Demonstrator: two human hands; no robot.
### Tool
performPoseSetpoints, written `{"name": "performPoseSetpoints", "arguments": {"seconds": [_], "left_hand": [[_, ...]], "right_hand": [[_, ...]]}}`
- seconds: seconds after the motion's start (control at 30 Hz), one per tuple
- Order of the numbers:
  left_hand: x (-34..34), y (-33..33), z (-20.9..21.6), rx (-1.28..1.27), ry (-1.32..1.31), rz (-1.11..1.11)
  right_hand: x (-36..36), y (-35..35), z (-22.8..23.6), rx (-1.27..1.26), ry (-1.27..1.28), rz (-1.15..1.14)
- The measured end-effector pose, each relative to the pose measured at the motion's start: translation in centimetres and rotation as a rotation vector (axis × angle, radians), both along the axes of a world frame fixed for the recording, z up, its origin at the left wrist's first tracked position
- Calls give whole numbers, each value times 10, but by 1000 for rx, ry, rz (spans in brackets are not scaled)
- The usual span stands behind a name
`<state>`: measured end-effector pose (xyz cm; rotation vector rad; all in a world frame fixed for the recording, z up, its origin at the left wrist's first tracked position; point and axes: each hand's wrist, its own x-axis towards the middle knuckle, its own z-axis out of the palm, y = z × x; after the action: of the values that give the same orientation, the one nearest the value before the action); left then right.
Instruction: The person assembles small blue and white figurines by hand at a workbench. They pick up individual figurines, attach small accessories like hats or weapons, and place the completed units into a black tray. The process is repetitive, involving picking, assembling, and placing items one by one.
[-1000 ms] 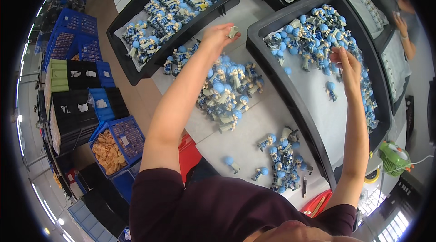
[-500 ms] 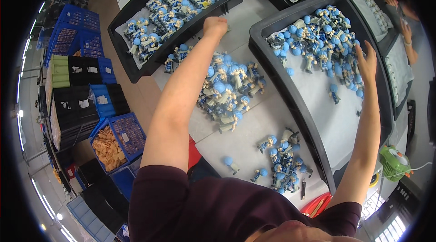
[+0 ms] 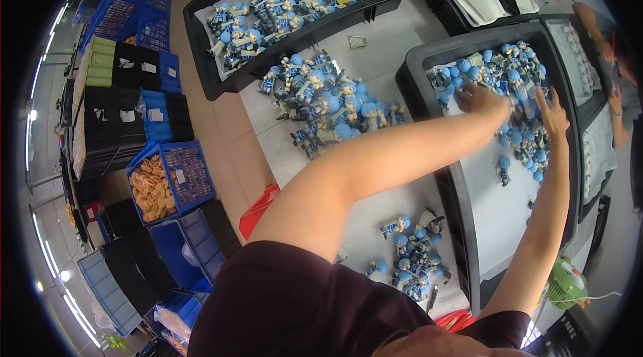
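Small figurines with blue round heads [image 3: 514, 76] lie heaped in a black tray [image 3: 462, 250] on the right. My left hand [image 3: 483, 104] reaches across into that tray, its fingers apart over the near-left side of the heap; the fingertips are partly hidden among the figurines. My right hand [image 3: 553, 116] is at the heap's right edge, fingers spread, holding nothing I can see. A second pile of figurines [image 3: 328, 104] lies on the table left of the tray, partly behind my left forearm. A smaller group of figurines [image 3: 416, 253] lies nearer to me.
Another black tray [image 3: 213, 82] at the far left holds figurines in rows. A small pale piece [image 3: 358, 42] lies on the table beside it. A green fan [image 3: 566, 283] stands at the right. Blue crates [image 3: 191, 179] stand at the left. Another person's hands [image 3: 611, 72] are at the far right.
My left hand has swung right, from beside the far left tray into the right tray. The view has shifted. My right hand stays at the heap's right edge.
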<state>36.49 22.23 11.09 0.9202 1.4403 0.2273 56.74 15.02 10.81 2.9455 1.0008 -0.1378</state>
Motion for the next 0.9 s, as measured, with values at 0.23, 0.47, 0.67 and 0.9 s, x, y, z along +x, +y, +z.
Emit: {"name": "performPoseSetpoints", "arguments": {"seconds": [0.23, 0.47, 0.67, 0.9], "left_hand": [[9, 12, -19, -113, 54, 51], [31, 12, -64, -172, -222, 233], [28, 10, -30, -430, -402, 224], [66, -19, -71, -39, -140, 316]], "right_hand": [[44, 1, -43, 191, 38, 127], [19, 16, -19, 126, 174, 60], [34, 14, -17, 283, 463, -78], [1, 26, -6, 412, 495, 103]]}}
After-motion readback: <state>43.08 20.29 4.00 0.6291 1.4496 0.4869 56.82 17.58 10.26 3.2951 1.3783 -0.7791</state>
